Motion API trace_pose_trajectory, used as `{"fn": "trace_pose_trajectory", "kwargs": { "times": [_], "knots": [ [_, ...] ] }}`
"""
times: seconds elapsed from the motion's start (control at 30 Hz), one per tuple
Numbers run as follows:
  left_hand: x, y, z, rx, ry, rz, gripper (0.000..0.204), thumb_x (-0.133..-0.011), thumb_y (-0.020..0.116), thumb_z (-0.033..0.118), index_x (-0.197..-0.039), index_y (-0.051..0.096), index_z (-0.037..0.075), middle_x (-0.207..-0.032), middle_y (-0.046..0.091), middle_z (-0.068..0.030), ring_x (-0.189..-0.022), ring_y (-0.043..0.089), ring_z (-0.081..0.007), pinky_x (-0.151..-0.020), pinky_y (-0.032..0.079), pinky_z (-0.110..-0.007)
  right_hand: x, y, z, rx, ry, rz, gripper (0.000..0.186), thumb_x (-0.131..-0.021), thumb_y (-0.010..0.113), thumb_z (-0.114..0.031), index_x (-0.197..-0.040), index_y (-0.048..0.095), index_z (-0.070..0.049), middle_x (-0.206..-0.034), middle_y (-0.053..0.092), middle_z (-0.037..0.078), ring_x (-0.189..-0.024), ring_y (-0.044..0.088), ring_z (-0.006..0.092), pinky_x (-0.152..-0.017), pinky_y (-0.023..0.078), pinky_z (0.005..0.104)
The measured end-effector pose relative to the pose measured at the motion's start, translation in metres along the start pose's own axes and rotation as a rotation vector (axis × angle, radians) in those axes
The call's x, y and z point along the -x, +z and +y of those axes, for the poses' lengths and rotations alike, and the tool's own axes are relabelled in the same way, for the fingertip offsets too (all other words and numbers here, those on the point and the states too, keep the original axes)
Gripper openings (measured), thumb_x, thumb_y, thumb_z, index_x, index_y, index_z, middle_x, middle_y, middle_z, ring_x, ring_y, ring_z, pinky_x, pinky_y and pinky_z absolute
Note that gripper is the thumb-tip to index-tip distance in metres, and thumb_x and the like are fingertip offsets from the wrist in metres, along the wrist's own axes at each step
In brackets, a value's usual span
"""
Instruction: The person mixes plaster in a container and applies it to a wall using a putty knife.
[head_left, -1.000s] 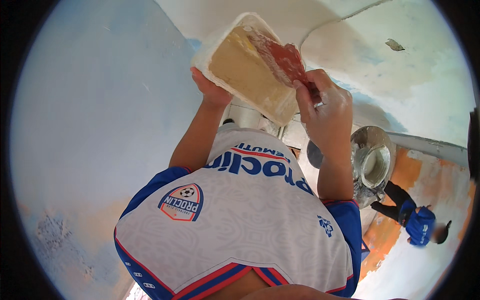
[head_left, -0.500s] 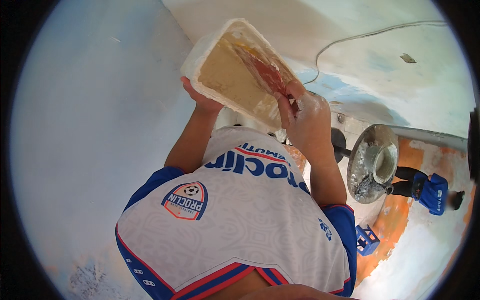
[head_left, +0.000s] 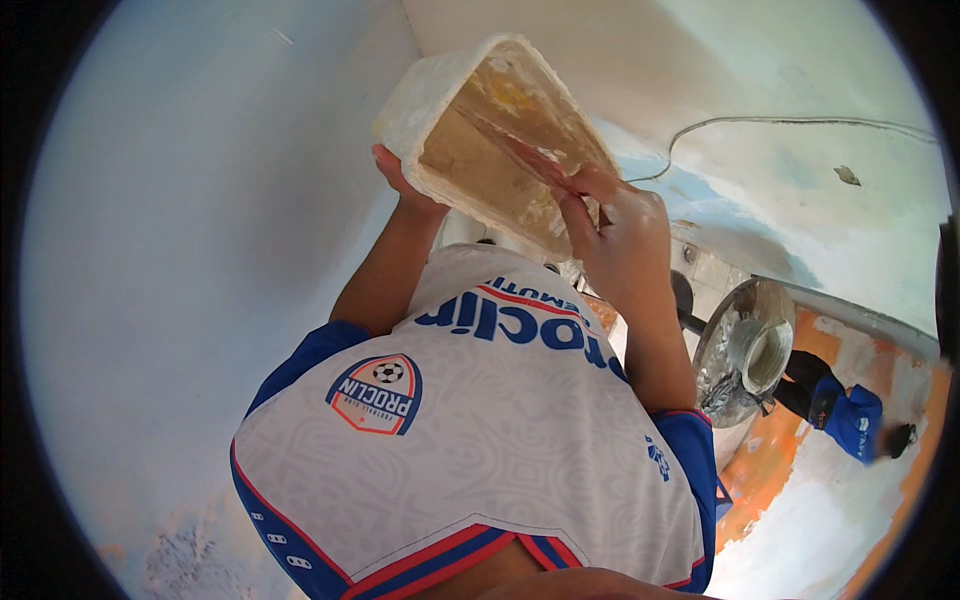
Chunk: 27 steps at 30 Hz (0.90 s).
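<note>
My left hand (head_left: 408,184) is closed around the lower left edge of a white rectangular tub (head_left: 405,108), which is crusted and tilted so its inside faces me. Beige paste coats the inner walls, with a yellowish patch near the far end. In my right hand (head_left: 628,235), fingers and thumb pinch a reddish putty spreader (head_left: 530,155) smeared with paste. The spreader reaches into the tub along its right wall and shows nearly edge-on. Whitish residue marks my right hand.
A pale wall (head_left: 200,250) rises close on the left. A thin cable (head_left: 760,120) runs along the patchy wall at upper right. Lower right, a round paste-smeared platform (head_left: 725,330) bears a white bucket (head_left: 765,355). A person in a blue shirt (head_left: 850,420) stands beyond it.
The tub has tipped, showing more of its outer left side. The spreader has turned from showing its red face to nearly edge-on. The background has shifted slightly downward at right.
</note>
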<state>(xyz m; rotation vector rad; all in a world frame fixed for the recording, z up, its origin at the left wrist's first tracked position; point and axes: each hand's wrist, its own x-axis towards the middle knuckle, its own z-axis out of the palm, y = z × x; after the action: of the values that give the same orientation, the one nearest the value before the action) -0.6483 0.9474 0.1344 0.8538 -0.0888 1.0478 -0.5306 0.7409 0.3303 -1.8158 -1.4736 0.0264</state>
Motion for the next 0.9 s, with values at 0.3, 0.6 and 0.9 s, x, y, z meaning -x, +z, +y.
{"fn": "trace_pose_trajectory", "kwargs": {
  "times": [0.3, 0.6, 0.9],
  "knots": [
    [0.039, -0.032, 0.056, 0.424, 0.027, -0.195, 0.111, -0.083, 0.047, 0.092, -0.161, 0.035, 0.014, -0.161, 0.041, -0.0125, -0.145, 0.044, -0.0312, -0.115, 0.044, -0.051, 0.003, 0.021, -0.072, -0.035, 0.071, -0.197, 0.005, -0.090, 0.074, -0.009, -0.090, 0.071, -0.005, -0.064, 0.064, 0.016, -0.057, 0.065, 0.0343, -0.056, 0.049, 0.0411],
    [0.100, -0.078, 0.139, 0.468, 0.048, -0.140, 0.113, -0.081, 0.046, 0.093, -0.161, 0.035, 0.013, -0.161, 0.040, -0.0145, -0.145, 0.044, -0.0344, -0.116, 0.042, -0.053, 0.041, 0.077, -0.172, -0.038, 0.010, -0.266, 0.007, -0.092, 0.071, -0.010, -0.093, 0.066, -0.005, -0.065, 0.064, 0.018, -0.059, 0.064, 0.0400, -0.055, 0.048, 0.0446],
    [0.064, -0.037, 0.144, 0.395, 0.030, -0.024, 0.110, -0.084, 0.045, 0.091, -0.161, 0.035, 0.013, -0.162, 0.040, -0.0144, -0.145, 0.044, -0.0339, -0.115, 0.045, -0.052, 0.013, 0.045, -0.156, 0.093, -0.050, -0.168, 0.006, -0.092, 0.071, -0.007, -0.092, 0.065, -0.004, -0.068, 0.064, 0.019, -0.063, 0.065, 0.0413, -0.057, 0.049, 0.0451]
  ]
}}
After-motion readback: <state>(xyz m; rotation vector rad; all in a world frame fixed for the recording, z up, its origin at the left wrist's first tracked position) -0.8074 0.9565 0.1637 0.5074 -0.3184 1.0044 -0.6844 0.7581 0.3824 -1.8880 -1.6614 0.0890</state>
